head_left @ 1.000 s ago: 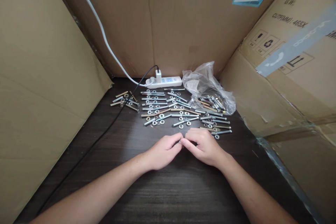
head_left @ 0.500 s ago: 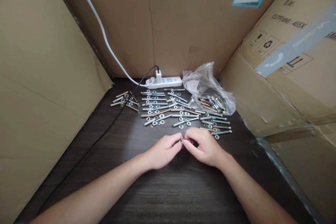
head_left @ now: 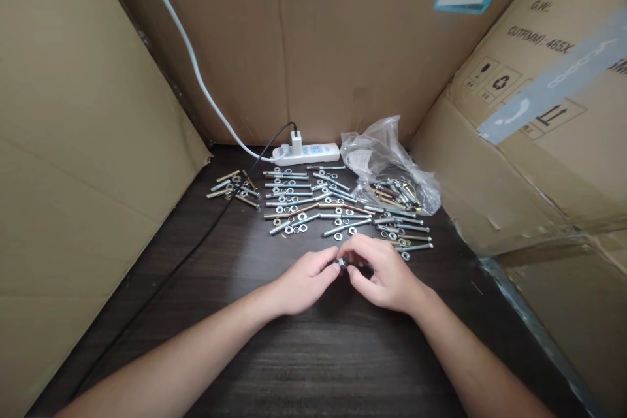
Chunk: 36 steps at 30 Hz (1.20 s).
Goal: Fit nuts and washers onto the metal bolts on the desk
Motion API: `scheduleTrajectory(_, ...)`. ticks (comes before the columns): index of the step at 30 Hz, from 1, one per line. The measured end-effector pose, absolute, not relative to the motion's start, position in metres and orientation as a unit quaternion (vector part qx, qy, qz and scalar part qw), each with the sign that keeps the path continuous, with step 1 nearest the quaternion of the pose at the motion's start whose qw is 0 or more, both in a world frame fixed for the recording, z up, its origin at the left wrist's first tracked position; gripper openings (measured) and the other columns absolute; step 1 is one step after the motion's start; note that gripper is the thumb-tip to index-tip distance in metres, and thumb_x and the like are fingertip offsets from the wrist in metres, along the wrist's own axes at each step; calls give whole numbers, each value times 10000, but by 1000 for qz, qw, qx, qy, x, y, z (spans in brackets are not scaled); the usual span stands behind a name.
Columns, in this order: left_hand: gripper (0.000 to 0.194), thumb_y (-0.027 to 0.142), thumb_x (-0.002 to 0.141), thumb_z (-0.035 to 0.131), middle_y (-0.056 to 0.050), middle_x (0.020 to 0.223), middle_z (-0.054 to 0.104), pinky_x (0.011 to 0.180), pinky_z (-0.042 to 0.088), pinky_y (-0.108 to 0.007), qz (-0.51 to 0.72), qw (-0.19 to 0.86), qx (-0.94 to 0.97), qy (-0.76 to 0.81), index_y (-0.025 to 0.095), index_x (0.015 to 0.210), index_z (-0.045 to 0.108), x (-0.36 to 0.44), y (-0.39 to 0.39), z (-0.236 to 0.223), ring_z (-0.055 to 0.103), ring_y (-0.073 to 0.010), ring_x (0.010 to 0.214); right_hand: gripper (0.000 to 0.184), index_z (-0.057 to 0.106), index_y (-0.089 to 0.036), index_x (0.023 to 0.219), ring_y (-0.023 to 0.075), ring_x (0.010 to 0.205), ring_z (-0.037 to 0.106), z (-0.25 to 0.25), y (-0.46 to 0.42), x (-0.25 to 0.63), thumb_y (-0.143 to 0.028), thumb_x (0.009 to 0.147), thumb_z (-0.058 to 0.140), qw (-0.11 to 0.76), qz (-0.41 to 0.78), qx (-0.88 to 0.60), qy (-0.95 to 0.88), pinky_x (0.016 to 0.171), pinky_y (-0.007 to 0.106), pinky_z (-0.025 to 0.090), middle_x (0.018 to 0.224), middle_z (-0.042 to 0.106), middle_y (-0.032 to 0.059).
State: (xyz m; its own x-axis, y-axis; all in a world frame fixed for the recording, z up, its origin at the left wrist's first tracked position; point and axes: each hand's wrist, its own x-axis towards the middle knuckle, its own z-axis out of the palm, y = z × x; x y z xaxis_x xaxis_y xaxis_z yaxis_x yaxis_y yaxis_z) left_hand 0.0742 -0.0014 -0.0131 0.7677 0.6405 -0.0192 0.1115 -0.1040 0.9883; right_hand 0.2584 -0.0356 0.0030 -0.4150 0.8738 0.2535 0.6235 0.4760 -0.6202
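Between my hands a small silvery hex nut [head_left: 341, 262] shows at the left fingertips, apparently on the end of a bolt whose shank is hidden in the fingers. My left hand [head_left: 306, 282] pinches this piece between thumb and forefinger. Curled around the nut from the right, my right hand [head_left: 385, 274] has its thumb and forefinger apart; whether a fingertip touches the nut is hard to see. Just beyond the hands lie rows of bolts with sleeves [head_left: 345, 227], with loose nuts and washers [head_left: 337, 236] beside them.
A clear plastic bag [head_left: 377, 147] with more fasteners lies at the back right. A white power strip [head_left: 313, 153] stands against the rear cardboard. At the left is a small fastener pile [head_left: 232, 188], crossed by a black cable [head_left: 196, 245]. Cardboard walls [head_left: 73, 176] enclose the table.
My right thumb and forefinger have spread apart and the thumb has drawn back to the right, so the hex nut is now exposed. My left hand has stayed in place.
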Motion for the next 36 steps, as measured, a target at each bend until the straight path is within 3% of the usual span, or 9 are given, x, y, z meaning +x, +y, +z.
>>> scheduleTrajectory(8,232,288,921,412,-43,976,628,857,427,-295,197,587,732,284,153,995,587,74,0,-16,550,-185,904,67,481,-202,754,132,623,469,1,-34,256,-163,777,531,277,217,-465,-812,587,259,340,678,515,-11)
scheduleTrajectory(13,224,320,926,400,-12,861,587,761,420,-263,182,559,751,300,156,859,539,73,0,-18,503,-155,802,314,399,-193,600,127,582,424,-2,-33,256,-243,909,429,250,195,-477,-820,586,268,307,589,452,-8)
scheduleTrajectory(15,202,300,921,402,-3,836,567,739,413,-256,172,555,755,305,157,836,518,73,1,-18,489,-146,784,306,411,-192,614,128,589,432,-1,-33,257,-238,917,415,252,198,-483,-815,589,267,310,600,460,-5)
scheduleTrajectory(20,164,201,900,391,-13,957,593,815,410,-277,165,567,754,289,156,963,536,72,2,-14,517,-156,870,49,481,-193,788,128,623,463,3,-34,258,-160,800,515,270,228,-482,-802,599,257,332,697,521,-6)
scheduleTrajectory(30,176,204,899,386,-24,961,612,830,427,-287,171,561,755,293,146,938,547,73,1,-18,545,-169,893,148,434,-193,689,117,592,439,1,-34,255,-179,823,494,260,216,-486,-806,578,253,306,630,480,-22)
scheduleTrajectory(36,191,240,917,373,-25,952,602,826,425,-277,183,559,756,288,146,937,539,74,0,-18,541,-167,901,68,488,-193,766,118,613,472,2,-35,256,-199,829,515,254,218,-500,-798,584,247,320,682,531,-15)
